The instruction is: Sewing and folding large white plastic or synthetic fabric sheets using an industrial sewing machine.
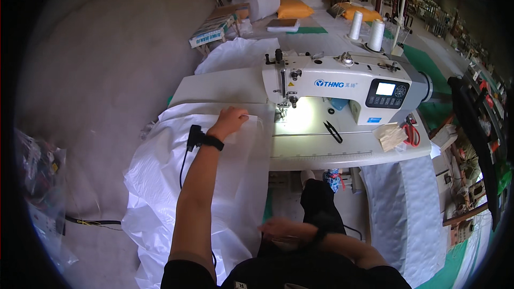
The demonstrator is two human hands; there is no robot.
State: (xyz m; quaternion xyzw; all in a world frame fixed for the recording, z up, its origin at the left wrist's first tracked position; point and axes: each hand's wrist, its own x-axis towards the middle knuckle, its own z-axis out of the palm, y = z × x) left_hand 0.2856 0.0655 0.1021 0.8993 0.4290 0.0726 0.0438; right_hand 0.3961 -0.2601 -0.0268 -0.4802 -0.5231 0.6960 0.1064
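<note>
A large white plastic sheet (160, 176) drapes over the left part of the sewing table and hangs toward my lap. My left hand (230, 121) lies on its upper part, fingers curled closed on the material, just left of the needle area. Low in front of my body, my right hand (281, 230) is beside the sheet's right edge; motion smears its fingers, so its grip cannot be made out. The white sewing machine (321, 77) stands to the right of my left hand, its lamp lighting the bed around the presser foot (280, 112).
Black thread snips (333, 131), a small black ring (331, 111), red-handled scissors (411, 135) and a beige scrap (391, 137) lie on the table. Two thread cones (376, 35) stand behind the machine. A quilted white strip (401, 203) hangs at right; a large white roll (257, 0) sits far back.
</note>
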